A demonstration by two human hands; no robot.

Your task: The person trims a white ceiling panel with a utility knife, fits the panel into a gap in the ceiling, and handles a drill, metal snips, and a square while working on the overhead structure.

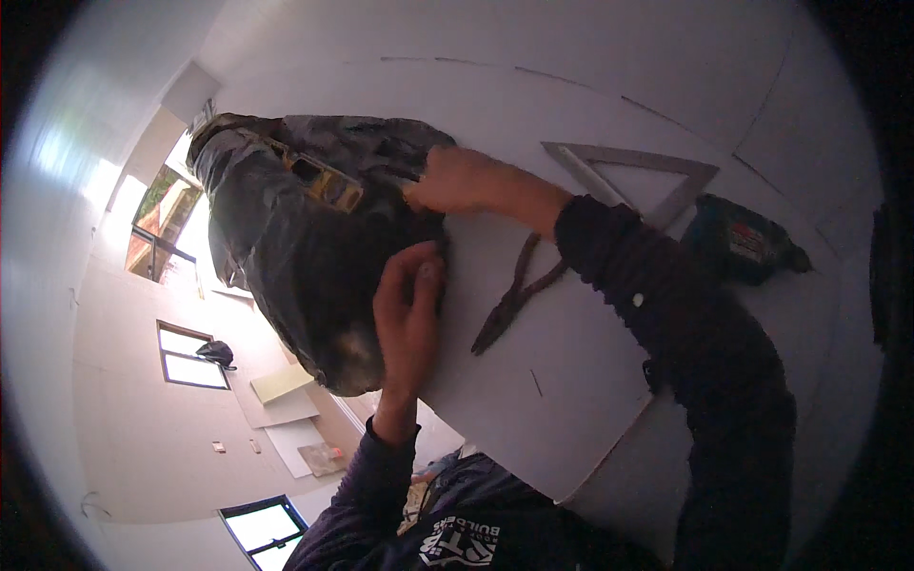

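Note:
A large black bag (pixel 305 238) of wrinkled, slightly shiny material lies in front of me, toward the left. My right hand (pixel 457 181) reaches across to its upper right edge, with fingers closed on the dark material. Lower down, my left hand (pixel 409 309) is curled at the same side of the bag, thumb and fingers bent together against its edge. A yellow-and-dark piece (pixel 333 186), perhaps a tool, shows on top of the bag. Pliers (pixel 514 300) with reddish-brown handles lie just right of my hands, partly under my right forearm.
A metal triangular square (pixel 681 171) and a teal, drill-like tool (pixel 747 238) lie beyond my right forearm on the pale board (pixel 562 409). A thin nail-like piece (pixel 536 383) rests near its front edge. Leaning panels (pixel 286 404) and windows (pixel 190 357) are at the left.

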